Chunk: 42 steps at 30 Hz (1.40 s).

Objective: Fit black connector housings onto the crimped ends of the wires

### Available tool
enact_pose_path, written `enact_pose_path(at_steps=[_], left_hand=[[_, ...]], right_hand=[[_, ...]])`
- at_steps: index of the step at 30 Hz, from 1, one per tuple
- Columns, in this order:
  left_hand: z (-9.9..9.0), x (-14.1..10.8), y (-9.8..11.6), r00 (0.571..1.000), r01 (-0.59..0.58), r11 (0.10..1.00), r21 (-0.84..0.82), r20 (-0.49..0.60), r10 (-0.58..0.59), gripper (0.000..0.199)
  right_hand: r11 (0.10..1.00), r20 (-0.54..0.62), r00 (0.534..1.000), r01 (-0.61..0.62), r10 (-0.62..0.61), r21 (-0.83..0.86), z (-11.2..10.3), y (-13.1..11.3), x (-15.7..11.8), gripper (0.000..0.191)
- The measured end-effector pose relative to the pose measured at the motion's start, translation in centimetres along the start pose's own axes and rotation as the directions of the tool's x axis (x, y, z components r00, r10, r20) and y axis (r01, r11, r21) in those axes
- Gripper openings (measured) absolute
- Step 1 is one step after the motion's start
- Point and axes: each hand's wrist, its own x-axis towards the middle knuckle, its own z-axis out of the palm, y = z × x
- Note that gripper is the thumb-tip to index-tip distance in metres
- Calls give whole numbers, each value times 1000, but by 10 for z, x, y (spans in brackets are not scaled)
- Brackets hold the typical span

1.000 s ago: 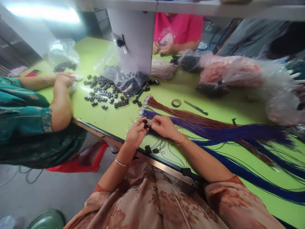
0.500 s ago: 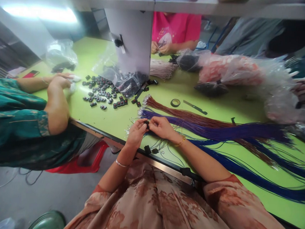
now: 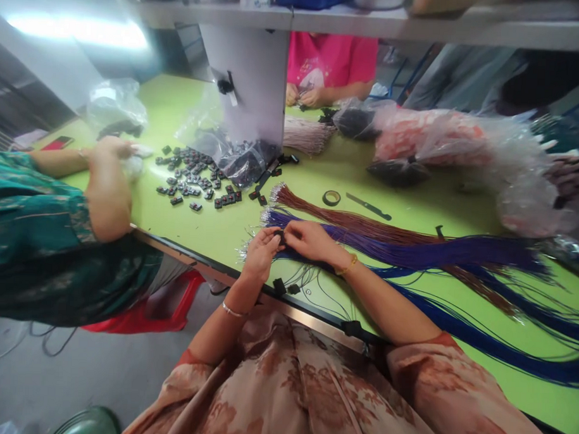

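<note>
Here, the left hand point(image 3: 258, 257) pinches a small black plastic piece point(image 3: 280, 236); the right hand point(image 3: 314, 241) is just right of it, its grip unclear.

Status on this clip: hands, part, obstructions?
Left hand and right hand pinching small black part; fingers partly hide it. Purple wires alongside right hand.

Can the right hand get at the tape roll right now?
Likely yes: the tape roll lies just past the purple wires and brown wires, low enough to pass over. The right hand is busy at a small black part, though.
</note>
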Motion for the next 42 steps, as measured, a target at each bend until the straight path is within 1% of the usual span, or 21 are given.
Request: enact_pose_path(at_steps=[1, 2, 3, 4, 6, 8, 9, 11, 13, 15, 18, 20, 25, 28, 31, 34, 37, 42], left_hand=[[0, 1, 0, 1000, 7, 1000, -12, -1, -7, 30], [0, 3, 1, 1000, 11, 1000, -21, -6, -11, 30], [0, 4, 1, 1000, 16, 1000, -26, -11, -16, 30], [-1, 5, 1, 1000, 22, 999, -27, -13, -23, 30], [-3, 7, 1, 999, 35, 999, -27, -13, -35, 31], [-6, 8, 0, 999, 41, 999, -30, -9, -42, 31], [-7, 8, -1, 999, 43, 999, -31, -5, -44, 32], [-9, 9, -1, 999, 46, 998, -33, 7, -46, 32], [-11, 9, -1, 999, 51, 998, -35, 16, -50, 32], [-11, 10, -1, 998, 56, 998, -38, 19, -55, 32], [-11, 10, -2, 998, 60, 997, -42, 22, -60, 31], [-11, 10, -2, 998, 58, 997, -41, 23, -57, 31], [-11, 10, -2, 998, 59, 998, -36, 21, -58, 30], [-11, 9, -2, 998, 58, 997, -40, 19, -57, 30], [-10, 9, -1, 998, 52, 997, -62, 24, -50, 30], [-9, 8, -1, 999, 41, 995, -86, 25, -39, 28], [-9, 8, -1, 999, 24, 993, -117, 35, -20, 25], [-11, 9, -1, 997, 38, 988, -148, 74, -27, 23]], right_hand=[[1000, -5, 1000, -11, 11, 14, -4, 5, 8, 23], [999, -45, 998, -50, 50, -8, -7, 11, 16, 25], [991, -92, 990, -112, 106, -67, -10, 17, 26, 25], [974, -114, 981, -170, 154, -150, -10, 23, 36, 25], [912, -107, 965, -261, 239, -317, -8, 35, 52, 22], [856, -79, 953, -297, 291, -423, -2, 43, 62, 24], [841, -71, 950, -302, 303, -448, 1, 45, 65, 25], [841, -67, 953, -293, 295, -455, 5, 49, 65, 26], [864, -80, 963, -267, 258, -426, 3, 51, 63, 25], [889, -107, 967, -254, 231, -380, -2, 51, 60, 22], [923, -155, 959, -272, 237, -271, -14, 50, 61, 15], [948, -169, 959, -256, 226, -189, -18, 48, 64, 12], [992, -161, 980, -121, 114, -39, -13, 34, 80, 12], [992, -151, 986, -57, 73, 110, -9, 23, 84, 13], [961, -128, 989, -35, 73, 276, -8, 15, 73, 13], [925, -78, 993, -53, 89, 377, -9, 9, 53, 15], [914, -48, 992, -85, 113, 397, -7, 3, 31, 16], [927, -71, 987, -110, 144, 358, 3, 1, 9, 20]])
